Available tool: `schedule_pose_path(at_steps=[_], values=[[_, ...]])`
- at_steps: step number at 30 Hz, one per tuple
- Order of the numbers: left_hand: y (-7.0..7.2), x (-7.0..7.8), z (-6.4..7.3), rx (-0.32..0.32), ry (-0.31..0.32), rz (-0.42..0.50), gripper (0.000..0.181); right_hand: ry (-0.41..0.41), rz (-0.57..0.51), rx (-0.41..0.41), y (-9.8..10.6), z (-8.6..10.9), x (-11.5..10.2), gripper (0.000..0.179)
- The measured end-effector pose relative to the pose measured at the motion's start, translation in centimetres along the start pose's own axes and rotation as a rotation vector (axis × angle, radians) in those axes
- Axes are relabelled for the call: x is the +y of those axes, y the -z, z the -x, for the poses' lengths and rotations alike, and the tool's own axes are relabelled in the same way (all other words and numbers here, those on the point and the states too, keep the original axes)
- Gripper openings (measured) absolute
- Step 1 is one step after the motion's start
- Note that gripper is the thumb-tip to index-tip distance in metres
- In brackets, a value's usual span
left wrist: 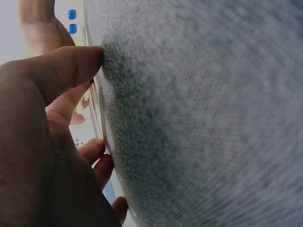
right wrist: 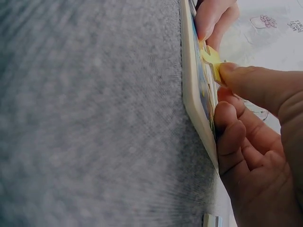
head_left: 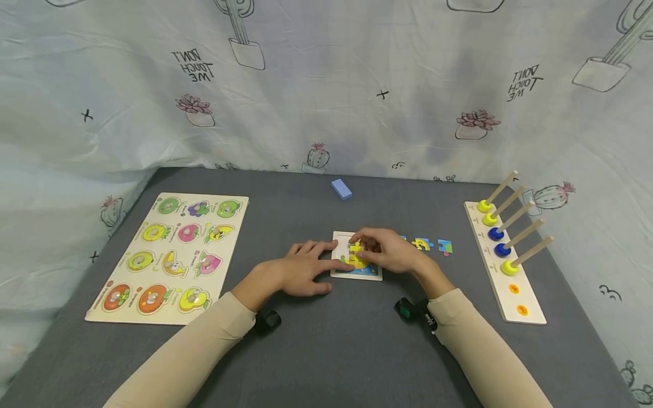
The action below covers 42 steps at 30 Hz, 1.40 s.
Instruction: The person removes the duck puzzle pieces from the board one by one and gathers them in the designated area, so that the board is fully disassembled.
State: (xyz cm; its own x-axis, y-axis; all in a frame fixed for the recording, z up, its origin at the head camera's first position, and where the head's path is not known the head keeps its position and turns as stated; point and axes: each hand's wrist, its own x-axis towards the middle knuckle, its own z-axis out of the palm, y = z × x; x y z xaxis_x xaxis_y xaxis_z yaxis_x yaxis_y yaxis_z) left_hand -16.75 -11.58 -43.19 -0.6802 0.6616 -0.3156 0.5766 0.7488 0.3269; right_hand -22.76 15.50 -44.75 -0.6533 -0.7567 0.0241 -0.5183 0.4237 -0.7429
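A small jigsaw puzzle tray (head_left: 342, 237) with a pale rim lies at the middle of the table, partly filled with blue and yellow pieces. My right hand (head_left: 391, 249) is over its right side, pinching a yellow puzzle piece (right wrist: 213, 64). In the right wrist view that piece stands tilted up from the tray, with the thumb against it. My left hand (head_left: 304, 273) lies with its fingers spread at the tray's left side. Its index finger reaches across the tray's lower part, and the thumb rests on the cloth.
Loose jigsaw pieces (head_left: 445, 246) lie right of the tray. A blue block (head_left: 341, 189) sits behind it. On the left is a fruit puzzle board (head_left: 194, 226); on the right, a pegboard (head_left: 528, 309) has upright sticks with yellow and blue rings. A printed curtain (head_left: 347, 113) hangs behind.
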Motion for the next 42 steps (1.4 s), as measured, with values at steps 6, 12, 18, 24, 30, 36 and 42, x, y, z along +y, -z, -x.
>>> schedule_pose_path(at_steps=[6,12,18,24,30,36,42], values=[[-0.1,0.0,-0.1,-0.002,0.011,-0.022,0.055,0.019,-0.003,0.022,0.0,0.1,-0.1,0.032],[-0.1,0.1,-0.1,0.003,0.004,-0.018,0.055,0.033,-0.01,0.058,0.3,0.4,-0.4,0.03],[-0.1,0.0,-0.1,0.0,0.0,-0.018,0.056,0.031,-0.077,0.092,0.6,0.8,-0.4,0.029],[-0.1,0.0,-0.2,-0.01,0.007,-0.013,0.057,0.057,-0.157,0.108,1.3,1.5,-0.9,0.029],[-0.1,0.0,-0.2,-0.012,0.011,-0.016,0.057,0.06,-0.19,0.123,2.0,2.5,-1.3,0.03],[0.0,0.0,-0.2,-0.013,0.011,-0.007,0.057,0.069,-0.203,0.125,2.6,3.5,-1.1,0.029],[0.0,0.1,-0.2,-0.005,0.007,-0.001,0.058,0.055,-0.197,0.131,3.2,4.5,-0.8,0.029]])
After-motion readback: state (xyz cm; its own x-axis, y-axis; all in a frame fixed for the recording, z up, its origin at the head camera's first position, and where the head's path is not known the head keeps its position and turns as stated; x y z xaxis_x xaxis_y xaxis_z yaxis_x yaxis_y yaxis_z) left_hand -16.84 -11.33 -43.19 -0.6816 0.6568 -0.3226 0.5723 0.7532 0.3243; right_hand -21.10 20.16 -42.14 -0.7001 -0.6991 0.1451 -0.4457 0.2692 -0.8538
